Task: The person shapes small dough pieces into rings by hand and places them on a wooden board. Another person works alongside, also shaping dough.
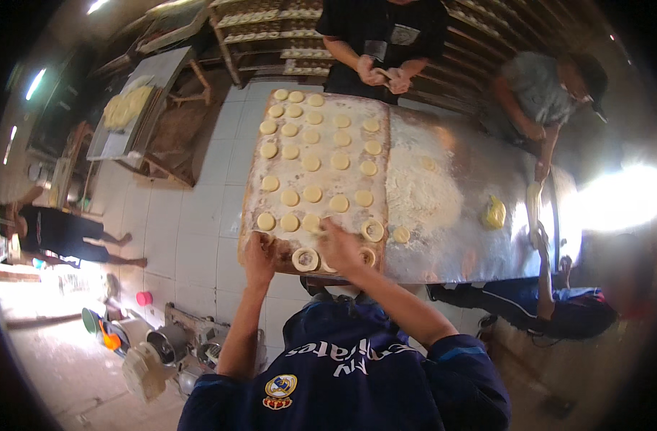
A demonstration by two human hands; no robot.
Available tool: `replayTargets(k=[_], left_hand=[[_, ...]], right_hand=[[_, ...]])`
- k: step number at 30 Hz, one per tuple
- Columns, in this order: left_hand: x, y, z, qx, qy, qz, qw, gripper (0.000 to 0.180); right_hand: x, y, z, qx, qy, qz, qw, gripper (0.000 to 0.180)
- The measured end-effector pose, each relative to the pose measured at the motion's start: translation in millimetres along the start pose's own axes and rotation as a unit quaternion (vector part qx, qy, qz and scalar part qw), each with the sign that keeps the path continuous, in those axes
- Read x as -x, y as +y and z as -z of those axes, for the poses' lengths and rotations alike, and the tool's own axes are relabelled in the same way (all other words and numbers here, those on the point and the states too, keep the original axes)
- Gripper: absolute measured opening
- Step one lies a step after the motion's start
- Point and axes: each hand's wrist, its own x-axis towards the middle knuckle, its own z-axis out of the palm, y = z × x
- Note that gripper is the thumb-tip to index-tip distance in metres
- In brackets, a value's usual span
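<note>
A floured wooden board (327, 147) carries several flat, pale dough rounds (290, 197) in rows. At its near left corner is my left hand (260, 253), fingers curled; what they hold, if anything, is hidden. My right hand (337, 246) reaches over the near edge with its fingers closed at the rim of a dough round (311, 221) in the nearest row. Between my hands lies a dough ring (305, 259) with a thick raised rim. Another ring (372, 230) sits right of my right hand, and a third (369, 256) shows partly behind my wrist.
Loose flour (422, 187) covers the metal table (479, 244) beside the board, with a yellow bundle (494, 212) farther right. Across the table a person's hands (383, 75) hold dough. People at the right handle a long dough strip (535, 208). Racks (271, 32) stand behind; pots (168, 343) lie lower left.
</note>
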Motion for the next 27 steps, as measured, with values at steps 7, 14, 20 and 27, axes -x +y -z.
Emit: replayTargets(k=[7,14,20,27], left_hand=[[19.6,184.1,-103.5,0.227,-0.196,-0.016,0.954,0.031],[2.0,211.8,-264.5,0.152,-0.219,-0.1,0.959,0.041],[26.9,242.2,-295.5,0.51,-0.311,0.165,0.784,0.035],[24.6,290.2,-299.2,0.399,-0.177,-0.016,0.899,0.021]], right_hand=[[59.4,133.1,167.2,0.178,0.205,-0.104,0.957,0.032],[80.7,165.2,186.6,-0.166,0.253,-0.21,0.93,0.024],[74.7,147.7,210.5,-0.399,0.284,-0.202,0.848,0.022],[57.2,156.0,245.1,-0.35,0.25,-0.143,0.892,0.008]])
